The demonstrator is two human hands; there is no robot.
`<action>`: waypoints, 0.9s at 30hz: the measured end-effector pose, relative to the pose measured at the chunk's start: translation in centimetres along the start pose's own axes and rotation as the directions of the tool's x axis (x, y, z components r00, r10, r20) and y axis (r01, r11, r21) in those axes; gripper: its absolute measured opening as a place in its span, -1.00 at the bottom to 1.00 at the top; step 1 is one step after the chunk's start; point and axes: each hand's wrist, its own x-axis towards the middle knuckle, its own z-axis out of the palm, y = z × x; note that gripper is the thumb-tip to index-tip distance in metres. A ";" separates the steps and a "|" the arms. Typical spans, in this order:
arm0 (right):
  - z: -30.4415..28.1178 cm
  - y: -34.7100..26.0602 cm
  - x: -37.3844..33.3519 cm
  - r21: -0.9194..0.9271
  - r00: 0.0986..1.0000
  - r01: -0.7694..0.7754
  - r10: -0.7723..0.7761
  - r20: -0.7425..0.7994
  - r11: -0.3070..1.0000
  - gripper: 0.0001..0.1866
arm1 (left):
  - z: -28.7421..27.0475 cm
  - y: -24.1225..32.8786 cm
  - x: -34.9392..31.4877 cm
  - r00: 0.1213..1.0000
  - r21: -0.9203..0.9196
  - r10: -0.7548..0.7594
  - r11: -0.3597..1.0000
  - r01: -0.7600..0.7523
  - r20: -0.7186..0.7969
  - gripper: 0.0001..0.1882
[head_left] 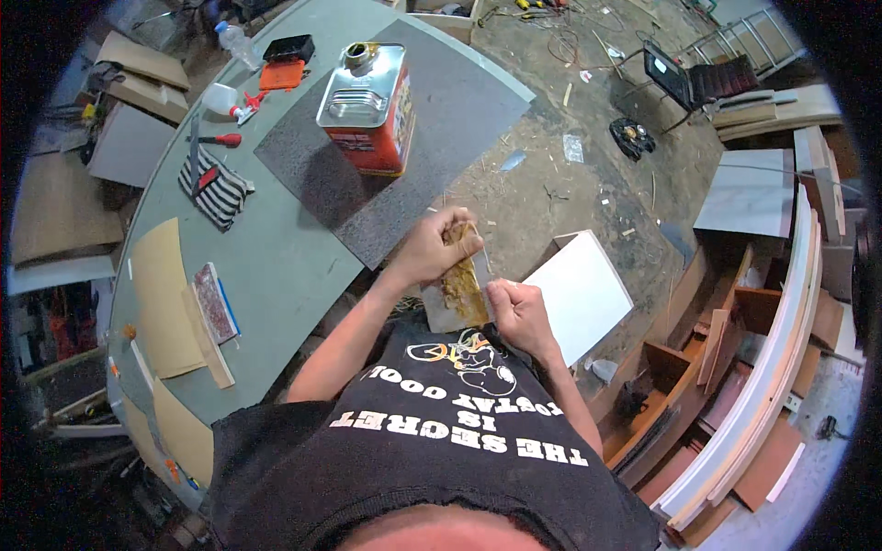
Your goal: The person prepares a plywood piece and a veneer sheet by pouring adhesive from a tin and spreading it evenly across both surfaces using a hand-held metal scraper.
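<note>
The left hand [446, 246] pinches the upper end of a small pale panel [446, 308], its fingers wrapped over the edge and its thumb lying at the coated face. The right hand [519, 317] is curled into a loose fist at the panel's right edge; whether it grips that edge or a thin tool I cannot tell. The panel stands tilted just in front of the black T-shirt [459, 395], off the near edge of the green worktable [294, 216], and bears a streaky amber coating [466, 286] that looks like contact adhesive — thicker in some places, thin toward the left side.

To spread it well, I'd hold the panel by its bare margins, since a thumb in wet adhesive leaves a print and a slippery hold. Long, even strokes out to the edges should level the ridges better than short dabs. A little more room from the shirt would help too. The red-sided metal can [372, 124] stands upright on the dark grey sheet [450, 110] — within reach, its neck stained amber.
</note>
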 end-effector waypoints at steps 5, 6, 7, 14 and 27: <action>-0.6 0.2 -0.4 -0.001 0.999 -0.005 0.005 0.036 1.000 -0.64 | 1.1 2.0 -1.2 0.993 0.076 -0.027 0.996 0.036 -0.115 -0.76; -0.8 0.1 -0.3 -0.030 0.999 0.034 -0.033 0.038 0.999 -0.64 | 1.5 2.0 -1.1 0.993 0.073 -0.029 0.997 0.038 -0.111 -0.76; -0.8 0.1 -0.2 -0.059 0.996 0.076 -0.073 0.043 0.995 -0.64 | 1.7 1.9 -1.0 0.989 0.109 -0.014 0.994 0.030 -0.146 -0.74; -0.4 0.9 -0.5 -0.075 0.991 0.121 -0.115 0.074 0.990 -0.66 | 2.4 1.1 0.7 0.972 0.145 -0.106 0.980 0.137 -0.208 -0.49; -1.1 1.1 -0.9 -0.105 0.998 -0.024 0.030 0.054 0.994 -0.72 | 1.1 1.9 0.1 0.980 0.185 0.198 0.963 -0.197 0.014 -0.70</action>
